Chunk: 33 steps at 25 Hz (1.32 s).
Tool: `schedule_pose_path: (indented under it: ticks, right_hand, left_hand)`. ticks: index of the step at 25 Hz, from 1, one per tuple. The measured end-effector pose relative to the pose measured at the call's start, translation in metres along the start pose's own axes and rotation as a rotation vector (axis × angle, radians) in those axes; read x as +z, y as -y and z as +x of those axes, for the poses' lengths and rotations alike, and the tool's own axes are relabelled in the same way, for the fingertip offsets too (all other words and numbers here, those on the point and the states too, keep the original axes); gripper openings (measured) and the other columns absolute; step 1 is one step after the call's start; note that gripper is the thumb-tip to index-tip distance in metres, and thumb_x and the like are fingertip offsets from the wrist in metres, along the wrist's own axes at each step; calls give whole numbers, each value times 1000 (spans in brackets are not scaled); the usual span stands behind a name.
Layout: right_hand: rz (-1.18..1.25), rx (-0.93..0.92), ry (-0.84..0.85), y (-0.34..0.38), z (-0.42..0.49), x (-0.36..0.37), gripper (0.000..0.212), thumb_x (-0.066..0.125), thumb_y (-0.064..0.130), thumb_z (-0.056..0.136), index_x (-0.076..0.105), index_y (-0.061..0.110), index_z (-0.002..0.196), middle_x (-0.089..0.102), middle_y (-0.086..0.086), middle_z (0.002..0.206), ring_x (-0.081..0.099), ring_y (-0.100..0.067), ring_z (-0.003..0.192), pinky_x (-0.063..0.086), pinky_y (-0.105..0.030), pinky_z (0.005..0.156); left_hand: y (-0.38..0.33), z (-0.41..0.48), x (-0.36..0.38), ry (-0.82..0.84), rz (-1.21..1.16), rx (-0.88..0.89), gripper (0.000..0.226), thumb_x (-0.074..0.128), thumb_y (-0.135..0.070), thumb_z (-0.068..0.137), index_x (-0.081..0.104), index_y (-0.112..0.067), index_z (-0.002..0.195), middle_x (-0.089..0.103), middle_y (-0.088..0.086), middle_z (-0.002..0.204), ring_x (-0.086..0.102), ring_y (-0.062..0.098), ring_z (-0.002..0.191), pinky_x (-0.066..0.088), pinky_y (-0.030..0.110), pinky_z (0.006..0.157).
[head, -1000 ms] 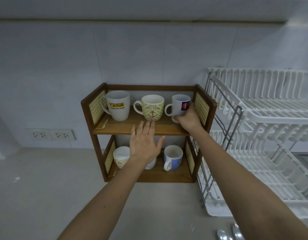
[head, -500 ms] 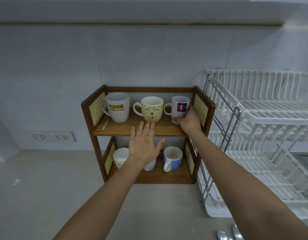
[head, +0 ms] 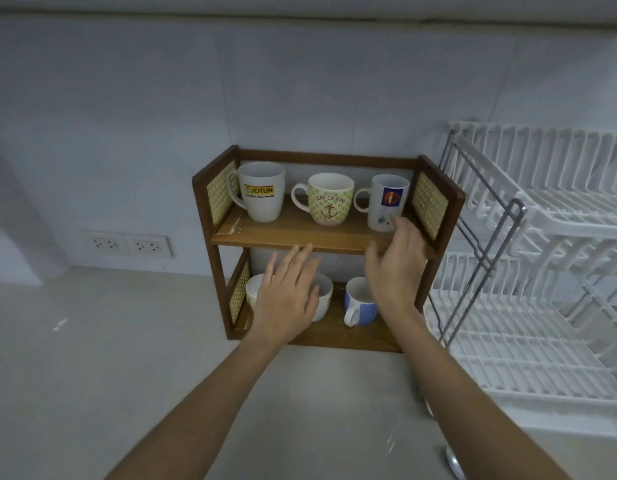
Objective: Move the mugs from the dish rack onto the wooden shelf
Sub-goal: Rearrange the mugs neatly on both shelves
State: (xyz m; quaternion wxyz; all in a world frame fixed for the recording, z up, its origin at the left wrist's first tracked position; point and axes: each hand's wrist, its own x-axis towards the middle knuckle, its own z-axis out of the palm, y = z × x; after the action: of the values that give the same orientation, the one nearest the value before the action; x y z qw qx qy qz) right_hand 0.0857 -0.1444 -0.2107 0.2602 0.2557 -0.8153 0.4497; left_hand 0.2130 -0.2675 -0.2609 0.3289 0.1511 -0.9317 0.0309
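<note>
The two-tier wooden shelf point(head: 300, 235) stands against the wall. Its top tier holds a white JOTUN mug point(head: 261, 192), a green anchor mug point(head: 329, 199) and a white mug with a blue-red logo point(head: 386, 200). On the bottom tier sit a blue-striped mug point(head: 359, 303) and two pale mugs, a cream one point(head: 253, 289) and a white one point(head: 322, 299), both partly hidden behind my left hand point(head: 286, 299). My left hand is open, fingers spread, in front of the lower tier. My right hand point(head: 395, 268) is open just below and in front of the logo mug, holding nothing.
A white two-tier dish rack point(head: 542, 258) with a metal frame stands right of the shelf, with no mugs visible in it. Wall sockets point(head: 127, 244) sit at the left. Spoons point(head: 452, 462) lie at the counter's lower right edge.
My right hand has let go of the logo mug and pulled back and down from the top tier. My left hand dropped slightly. The view shifted so the shelf appears further right.
</note>
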Motion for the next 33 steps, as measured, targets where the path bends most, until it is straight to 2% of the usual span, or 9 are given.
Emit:
schedule_pose_path:
  ticks: [2, 4, 7, 8, 12, 17, 22, 27, 33]
  right_hand:
    - [25, -105, -17, -1, -46, -3, 47, 63, 14, 82, 51, 11, 127, 54, -8, 130, 47, -22, 124, 37, -35, 104]
    - [122, -135, 158, -7, -89, 14, 43, 63, 4, 80, 56, 8, 122, 58, -8, 122, 52, -21, 116, 42, -29, 100]
    - [250, 77, 478, -17, -131, 52, 51, 59, -1, 83, 47, 9, 132, 52, -3, 128, 49, -17, 120, 29, -2, 93]
    - [248, 143, 518, -21, -137, 65, 55, 59, 1, 85, 42, 8, 137, 49, -4, 133, 46, -17, 124, 27, -3, 95]
    - [194, 336, 626, -36, -140, 114, 67, 61, 9, 87, 29, 4, 145, 39, -14, 145, 38, -27, 134, 31, -32, 110]
    - [264, 435, 547, -55, -129, 149, 64, 65, 11, 84, 35, 4, 139, 46, -14, 140, 44, -28, 130, 35, -38, 110]
    - [333, 474, 483, -67, -121, 165, 76, 72, 10, 78, 31, 11, 142, 46, -7, 141, 45, -22, 130, 34, -22, 100]
    - [366, 556, 455, -66, -114, 182, 92, 75, 11, 76, 18, 14, 148, 39, -6, 148, 38, -24, 135, 34, -35, 112]
    - [337, 567, 358, -67, -115, 195, 97, 83, 20, 68, 25, 14, 145, 42, -6, 144, 42, -23, 132, 36, -34, 109]
  left_hand:
    - [12, -31, 7, -26, -70, -21, 43, 57, -18, 86, 55, -13, 128, 54, 8, 136, 49, 25, 128, 32, 44, 111]
    - [24, -59, 23, 3, -183, -184, 43, 60, -6, 82, 58, -10, 124, 60, 9, 125, 57, 27, 115, 47, 41, 98]
    - [34, -84, 51, 35, -374, -487, 45, 55, -2, 84, 52, -11, 128, 55, 7, 127, 55, 27, 113, 47, 35, 86]
    - [36, -88, 61, 21, -432, -547, 47, 53, -1, 85, 48, -11, 131, 51, 7, 133, 51, 26, 119, 45, 33, 89]
    - [42, -85, 94, 24, -589, -722, 62, 54, 0, 85, 33, -6, 142, 33, 9, 149, 37, 26, 135, 35, 30, 103]
    - [56, -73, 126, -5, -697, -841, 70, 60, -10, 88, 22, -2, 147, 30, 14, 152, 28, 25, 141, 25, 30, 115]
    - [76, -71, 145, -46, -698, -811, 73, 65, -15, 87, 24, -5, 147, 34, 10, 152, 30, 22, 141, 24, 26, 113]
    - [90, -66, 157, -23, -697, -803, 83, 69, -23, 85, 19, -9, 149, 35, 8, 151, 31, 22, 139, 27, 31, 113]
    - [100, -61, 168, 2, -656, -792, 88, 72, -23, 81, 17, -10, 149, 35, 8, 151, 32, 24, 138, 29, 35, 113]
